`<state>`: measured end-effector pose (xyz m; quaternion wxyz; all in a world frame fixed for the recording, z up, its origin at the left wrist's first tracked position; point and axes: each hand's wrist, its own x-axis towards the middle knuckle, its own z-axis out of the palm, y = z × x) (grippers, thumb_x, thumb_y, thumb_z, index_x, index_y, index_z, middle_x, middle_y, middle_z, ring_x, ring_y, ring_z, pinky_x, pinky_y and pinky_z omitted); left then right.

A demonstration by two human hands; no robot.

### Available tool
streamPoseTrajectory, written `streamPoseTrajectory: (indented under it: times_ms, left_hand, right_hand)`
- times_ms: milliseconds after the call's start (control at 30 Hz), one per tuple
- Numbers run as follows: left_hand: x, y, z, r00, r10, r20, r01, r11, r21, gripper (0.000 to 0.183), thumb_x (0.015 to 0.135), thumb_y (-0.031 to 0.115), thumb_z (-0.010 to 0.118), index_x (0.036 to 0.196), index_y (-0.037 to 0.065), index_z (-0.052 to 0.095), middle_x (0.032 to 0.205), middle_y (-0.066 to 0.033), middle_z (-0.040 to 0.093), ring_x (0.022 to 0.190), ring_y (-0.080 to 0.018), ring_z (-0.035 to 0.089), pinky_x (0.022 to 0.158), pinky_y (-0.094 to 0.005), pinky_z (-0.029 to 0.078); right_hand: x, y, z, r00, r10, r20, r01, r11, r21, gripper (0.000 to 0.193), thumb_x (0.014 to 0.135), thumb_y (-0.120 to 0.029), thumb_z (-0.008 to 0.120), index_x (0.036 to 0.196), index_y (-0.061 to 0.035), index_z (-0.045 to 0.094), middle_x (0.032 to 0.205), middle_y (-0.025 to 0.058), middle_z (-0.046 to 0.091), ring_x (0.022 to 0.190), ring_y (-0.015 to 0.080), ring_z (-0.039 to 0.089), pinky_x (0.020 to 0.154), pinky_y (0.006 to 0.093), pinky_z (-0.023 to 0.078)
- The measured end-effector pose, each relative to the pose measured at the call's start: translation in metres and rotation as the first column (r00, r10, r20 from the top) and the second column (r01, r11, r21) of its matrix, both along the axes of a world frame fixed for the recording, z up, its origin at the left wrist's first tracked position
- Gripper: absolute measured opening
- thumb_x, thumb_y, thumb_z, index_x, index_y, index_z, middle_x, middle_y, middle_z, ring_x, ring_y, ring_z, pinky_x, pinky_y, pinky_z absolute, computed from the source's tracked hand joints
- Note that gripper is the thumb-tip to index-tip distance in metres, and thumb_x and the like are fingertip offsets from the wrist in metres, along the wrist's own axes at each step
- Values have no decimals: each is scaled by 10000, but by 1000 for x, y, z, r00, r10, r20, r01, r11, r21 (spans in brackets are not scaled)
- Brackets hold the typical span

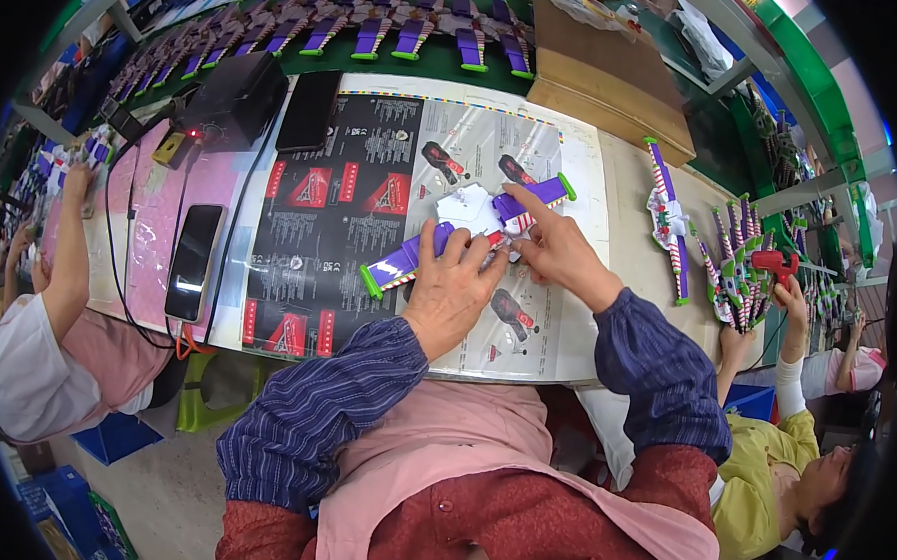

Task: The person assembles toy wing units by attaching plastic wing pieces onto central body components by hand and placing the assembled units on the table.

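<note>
A toy wing pack [462,209] with a white middle, purple wings, striped bands and green tips lies across a printed sheet [373,167] in front of me. My left hand [450,292] rests over the inner end of its left wing, fingers bent and gripping near the middle. On the other side my right hand [568,253] holds the toy near the root of the right wing, forefinger above and thumb below. A small red part [494,239] shows between the two hands. My fingers partly hide the toy's lower middle.
Another toy wing set [665,219] lies right, before a pile of them [740,263]. A co-worker there holds a red tool [776,262]. Left are a phone [195,264], cables and a black box [238,96]. A cardboard box [613,72] and rows of wings [372,36] stand behind.
</note>
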<state>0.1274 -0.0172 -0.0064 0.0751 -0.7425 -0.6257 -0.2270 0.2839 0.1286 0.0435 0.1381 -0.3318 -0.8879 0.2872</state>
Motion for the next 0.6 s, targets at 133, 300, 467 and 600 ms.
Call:
streamPoseTrajectory:
  times_ms: [133,300,467,600]
  left_hand:
    - [-4,0,1,1000,-10,-3,10,1000,-6,433,918,140,648,1345,83,695,1195,-87,593,1236,-299,539,1186,-707,280]
    - [-7,2,0,1000,-20,-5,20,1000,6,429,910,133,659,1336,96,703,1181,-88,591,1237,-300,538,1190,-705,275]
    - [-10,5,-5,999,-19,-30,20,999,45,522,808,125,760,1325,192,724,1173,-81,578,1230,-311,525,1170,-692,318]
    - [-10,8,-2,1000,-28,-11,28,999,23,509,796,121,764,1297,202,726,1168,-78,580,1226,-313,525,1169,-690,320]
  right_hand:
    - [-8,1,10,994,-78,72,102,887,-451,756,907,-15,700,1591,-174,422,653,56,627,500,144,595,460,336,463]
    - [-4,-3,-4,998,-60,10,60,951,-303,730,961,17,651,1611,-187,391,670,32,636,493,101,590,438,292,470]
    - [1,5,-3,987,-146,-72,43,659,-750,719,1008,16,617,1630,-210,336,714,22,650,509,101,615,438,271,483]
    - [3,5,-3,982,-161,-98,30,649,-760,727,988,18,623,1622,-203,344,711,23,651,506,94,602,432,268,467]
